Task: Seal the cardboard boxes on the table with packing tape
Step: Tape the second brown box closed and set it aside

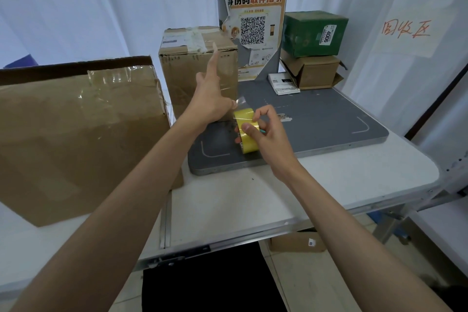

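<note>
My right hand (263,134) grips a yellow roll of packing tape (247,129) above the grey platform. My left hand (211,99) pinches the clear loose tape end (240,102) just above the roll, with its index finger stretched up in front of the medium cardboard box (192,58). That box stands behind my hands and has old tape and a label on top. A large cardboard box (76,134) with shiny clear tape on its upper face fills the left of the white table (253,197).
A grey scale platform (329,119) lies on the table under my hands. At the back right a green box (314,33) sits on a small open cardboard box (314,71), beside a white packet (283,83). A kiosk post with a QR poster (253,28) stands behind.
</note>
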Demonstrator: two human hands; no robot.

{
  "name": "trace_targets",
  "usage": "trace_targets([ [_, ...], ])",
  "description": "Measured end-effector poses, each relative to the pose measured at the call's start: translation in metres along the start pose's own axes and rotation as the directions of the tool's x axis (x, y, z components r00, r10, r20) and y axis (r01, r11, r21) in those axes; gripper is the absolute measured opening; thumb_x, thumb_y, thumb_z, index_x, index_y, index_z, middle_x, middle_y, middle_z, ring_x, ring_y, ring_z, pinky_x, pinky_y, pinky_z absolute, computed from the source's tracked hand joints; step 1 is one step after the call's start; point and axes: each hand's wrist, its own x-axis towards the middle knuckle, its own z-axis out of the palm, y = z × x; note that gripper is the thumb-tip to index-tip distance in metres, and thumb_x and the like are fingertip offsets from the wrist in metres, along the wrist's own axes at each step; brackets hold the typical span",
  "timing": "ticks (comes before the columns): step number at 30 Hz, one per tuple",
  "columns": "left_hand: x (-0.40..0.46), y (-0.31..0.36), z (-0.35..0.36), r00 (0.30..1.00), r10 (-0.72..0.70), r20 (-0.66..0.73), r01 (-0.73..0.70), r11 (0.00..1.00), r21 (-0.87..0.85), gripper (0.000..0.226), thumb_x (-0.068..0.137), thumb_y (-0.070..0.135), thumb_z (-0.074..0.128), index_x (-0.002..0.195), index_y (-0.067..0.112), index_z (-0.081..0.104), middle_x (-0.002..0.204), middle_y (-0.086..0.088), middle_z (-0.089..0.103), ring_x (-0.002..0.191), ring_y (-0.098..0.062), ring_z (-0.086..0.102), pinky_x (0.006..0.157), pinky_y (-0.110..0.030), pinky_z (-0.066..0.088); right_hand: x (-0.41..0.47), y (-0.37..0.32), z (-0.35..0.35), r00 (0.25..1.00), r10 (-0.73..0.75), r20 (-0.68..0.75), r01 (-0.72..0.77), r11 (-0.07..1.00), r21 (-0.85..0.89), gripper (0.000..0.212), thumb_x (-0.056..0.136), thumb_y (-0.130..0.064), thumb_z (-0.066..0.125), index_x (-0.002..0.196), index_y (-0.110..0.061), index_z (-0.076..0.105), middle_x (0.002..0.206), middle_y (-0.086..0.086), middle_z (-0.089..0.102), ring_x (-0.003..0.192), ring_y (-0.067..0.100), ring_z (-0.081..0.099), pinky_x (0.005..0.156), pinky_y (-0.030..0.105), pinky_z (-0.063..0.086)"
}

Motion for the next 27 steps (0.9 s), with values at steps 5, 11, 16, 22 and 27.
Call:
trace_targets([
  [5, 0.001, -0.007, 0.005, 1.0, -0.008, -0.001, 0.008, 0.999, 0.038, 0.123, 0.077, -0.007, 0.078, 0.159, 0.041, -0.001, 0.131, -0.008, 0.032, 0.083, -0.003, 0.047, 0.049, -0.002, 0.042, -0.001, -0.001, 0.0, 0.999, -0.008, 0.039, 0.011, 0.997, -0.073, 0.024, 0.101, -0.01, 0.059, 0.099, -0.016, 0.036, 0.1, 0.014, 0.075, 0.08, 0.03, 0.075, 0.071, 0.031, 0.058],
  [11, -0.006, -0.008, 0.01, 0.999, 0.02, -0.049, -0.013, 0.989, 0.144, 0.128, 0.076, -0.005, 0.08, 0.157, 0.045, -0.006, 0.126, -0.004, 0.034, 0.082, -0.003, 0.047, 0.066, -0.021, 0.056, -0.002, 0.001, 0.002, 0.999, -0.03, 0.036, 0.033, 0.994, -0.103, 0.025, 0.101, -0.013, 0.06, 0.106, -0.021, 0.036, 0.1, 0.01, 0.075, 0.08, 0.025, 0.075, 0.072, 0.026, 0.058],
  [16, -0.015, 0.002, 0.008, 0.998, 0.042, -0.048, -0.03, 0.972, 0.233, 0.125, 0.08, -0.002, 0.078, 0.156, 0.045, -0.009, 0.136, -0.01, 0.031, 0.087, -0.029, 0.061, 0.087, -0.049, 0.056, -0.001, -0.001, 0.004, 0.999, 0.04, -0.007, -0.04, 0.998, -0.042, 0.044, 0.098, -0.012, 0.064, 0.128, -0.021, 0.033, 0.098, 0.007, 0.078, 0.078, 0.021, 0.075, 0.069, 0.02, 0.055],
  [22, -0.032, 0.002, 0.008, 0.998, 0.063, -0.031, -0.054, 0.971, 0.233, 0.116, 0.084, 0.013, 0.08, 0.156, 0.047, -0.004, 0.136, -0.005, 0.03, 0.092, -0.027, 0.063, 0.101, -0.051, 0.048, -0.001, 0.007, 0.003, 0.981, 0.146, -0.131, -0.131, 0.984, 0.117, 0.033, 0.097, -0.005, 0.062, 0.125, -0.01, 0.044, 0.088, -0.002, 0.079, 0.071, 0.013, 0.073, 0.067, 0.026, 0.058],
  [27, -0.038, 0.014, 0.0, 0.967, 0.173, -0.187, -0.135, 0.97, 0.201, 0.084, 0.091, 0.008, 0.067, 0.155, 0.041, 0.025, 0.13, 0.003, 0.027, 0.075, -0.017, 0.065, 0.091, -0.041, 0.055, 0.011, 0.001, 0.005, 0.939, 0.3, -0.167, -0.246, 0.927, 0.282, 0.032, 0.092, -0.008, 0.064, 0.122, -0.005, 0.056, 0.088, 0.004, 0.074, 0.079, 0.015, 0.069, 0.067, 0.027, 0.054],
])
